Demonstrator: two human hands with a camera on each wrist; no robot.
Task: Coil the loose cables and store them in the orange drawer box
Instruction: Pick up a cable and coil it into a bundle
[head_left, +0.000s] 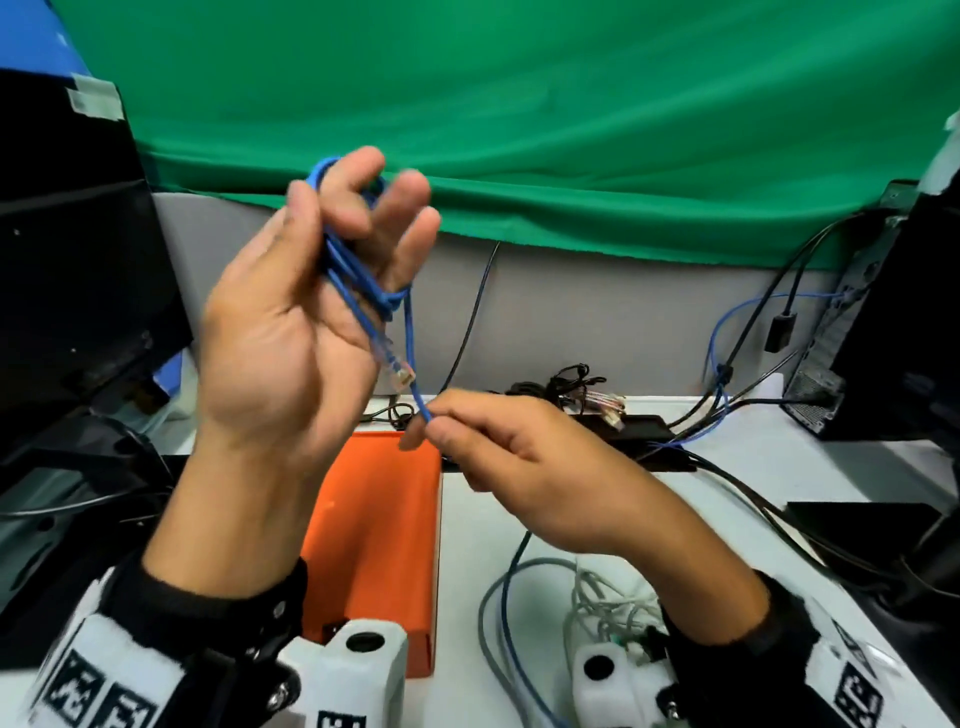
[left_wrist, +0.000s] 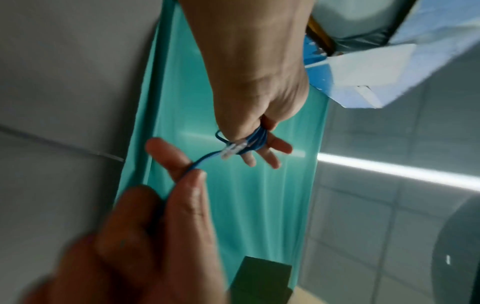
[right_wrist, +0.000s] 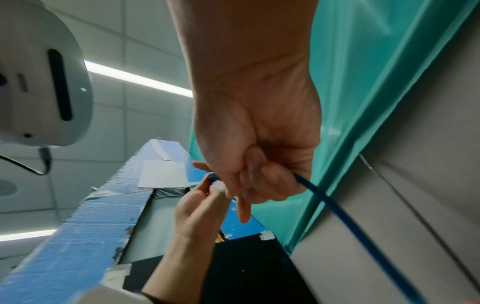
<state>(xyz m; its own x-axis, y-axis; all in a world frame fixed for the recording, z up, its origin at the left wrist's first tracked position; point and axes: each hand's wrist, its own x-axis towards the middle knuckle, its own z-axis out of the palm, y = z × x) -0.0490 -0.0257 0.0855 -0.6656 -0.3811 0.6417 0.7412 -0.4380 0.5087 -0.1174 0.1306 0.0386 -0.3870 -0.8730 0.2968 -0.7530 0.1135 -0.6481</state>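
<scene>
My left hand (head_left: 337, 208) is raised with the palm toward me, and a blue network cable (head_left: 363, 280) is wound in several loops round its fingers. The cable's clear plug (head_left: 397, 371) hangs down over the palm. Below it, my right hand (head_left: 434, 421) pinches the cable's free strand between thumb and forefinger. The left wrist view shows the coil (left_wrist: 255, 139) on the fingers and the right hand (left_wrist: 192, 172) pinching the strand. In the right wrist view the cable (right_wrist: 337, 209) trails away from the right hand (right_wrist: 249, 176). The orange drawer box (head_left: 374, 535) lies on the table under my hands.
Loose grey, white and blue cables (head_left: 587, 592) lie on the white table (head_left: 727, 467) to the right of the box. A black cable bundle (head_left: 566, 384) sits at the back. A black monitor (head_left: 67, 260) stands at left, a computer tower (head_left: 883, 338) at right.
</scene>
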